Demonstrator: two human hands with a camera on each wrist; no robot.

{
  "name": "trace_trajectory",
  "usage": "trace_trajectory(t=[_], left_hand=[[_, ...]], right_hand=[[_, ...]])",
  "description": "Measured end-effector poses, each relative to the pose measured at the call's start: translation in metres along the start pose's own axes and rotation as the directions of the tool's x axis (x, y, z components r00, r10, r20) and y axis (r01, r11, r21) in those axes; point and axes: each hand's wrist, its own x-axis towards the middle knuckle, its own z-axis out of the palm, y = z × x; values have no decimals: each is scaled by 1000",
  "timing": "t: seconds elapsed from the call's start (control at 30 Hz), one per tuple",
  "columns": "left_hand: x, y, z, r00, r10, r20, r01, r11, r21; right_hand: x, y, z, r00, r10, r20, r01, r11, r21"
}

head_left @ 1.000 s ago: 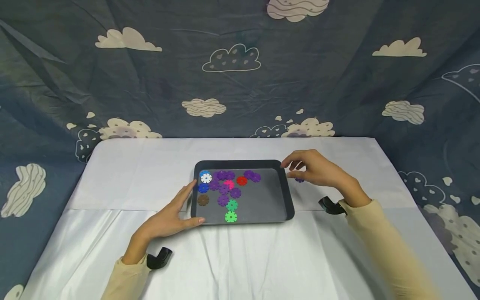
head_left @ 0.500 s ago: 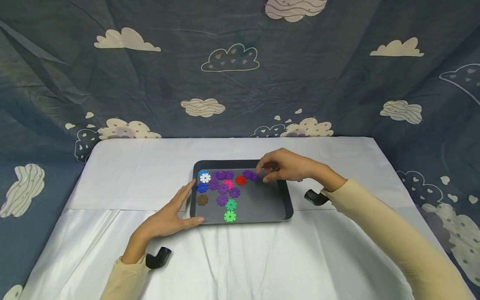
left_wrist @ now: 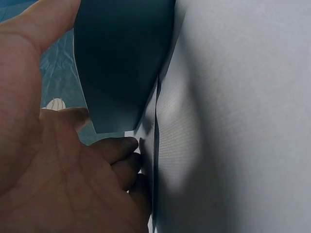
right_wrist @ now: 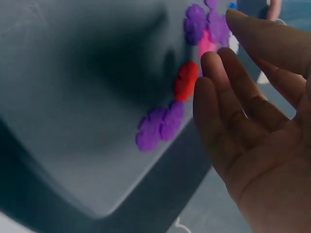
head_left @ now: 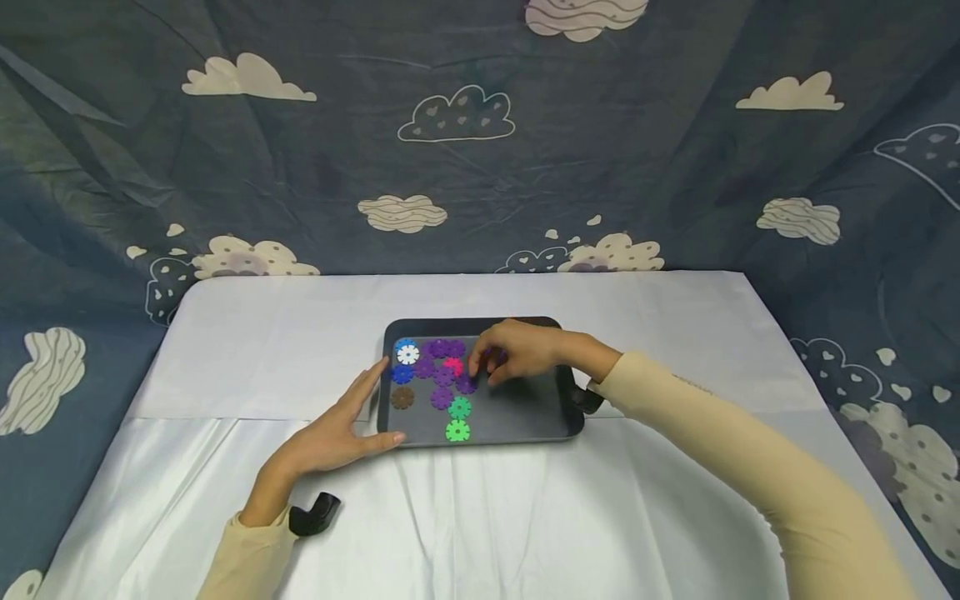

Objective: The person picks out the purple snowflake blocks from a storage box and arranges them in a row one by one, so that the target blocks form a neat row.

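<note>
Purple discs [head_left: 442, 377], flower-notched, mostly bunched in tray's [head_left: 525, 417] left half, toward far rim. Pink disc [head_left: 453, 367] in among them. Red disc [right_wrist: 186, 81] between pink and another purple pair [right_wrist: 159, 127] near tray's far rim; right hand [head_left: 516, 348] blocks red and most of that pair in head view, right wrist view shows them.

Right hand above tray, fingers bent, thumb a bit apart from the three fingers seen in front; can't tell if thumb and index pinch anything. Left hand [head_left: 330, 437] at tray's left side, thumb and index spread wide: thumb on near rim, fingers along left wall, no disc held.

Along tray's left end: white disc [head_left: 407, 355] overlapping a blue one, another blue disc [head_left: 402, 373] nearer, brown disc [head_left: 402, 397] below. Two green discs [head_left: 460, 407] toward tray's near rim. White cloth [head_left: 465, 517] under tray, cloud-print curtain [head_left: 480, 192] beyond.
</note>
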Motion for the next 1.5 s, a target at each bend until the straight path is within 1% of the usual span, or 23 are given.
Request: trace_trajectory(t=[0.07, 0.23, 0.4, 0.5, 0.67, 0.77, 0.97, 1.13, 1.3, 1.5], left_hand=[[0, 0, 0, 1000, 6, -1, -6, 1000, -3], [-1, 0, -1, 1000, 10, -1, -10, 1000, -3], [-1, 0, -1, 1000, 7, -5, -7, 1000, -10], [-1, 0, 0, 1000, 6, -6, -6, 1000, -10], [-2, 2, -1, 1000, 7, -3, -7, 1000, -2], [-3, 2, -1, 1000, 14, -4, -14, 1000, 1], [-2, 2, 0, 1000, 0, -2, 0, 1000, -15], [-2, 1, 0, 1000, 1, -2, -1, 1000, -23], [-3, 2, 0, 1000, 11, -4, -11, 1000, -12], [-4, 3, 0, 1000, 14, 1, -14, 1000, -16]], right_hand=[[5, 0, 2, 1000, -5, 20, 6, 1000, -11], [16, -1, 7, 999, 7, 38, -6, 999, -49], [25, -3, 11, 998, 43, 52, -37, 993, -110], [28, -3, 12, 996, 62, 56, -54, 990, -127], [31, -3, 13, 994, 88, 67, -78, 988, -130], [33, -4, 14, 993, 85, 77, -72, 985, -155], [35, -6, 16, 993, 83, 81, -66, 979, -191], [35, -6, 19, 993, 77, 88, -54, 971, -232], [35, -8, 22, 995, 65, 74, -42, 962, -270], [35, -9, 25, 994, 87, 59, -65, 950, -304]])
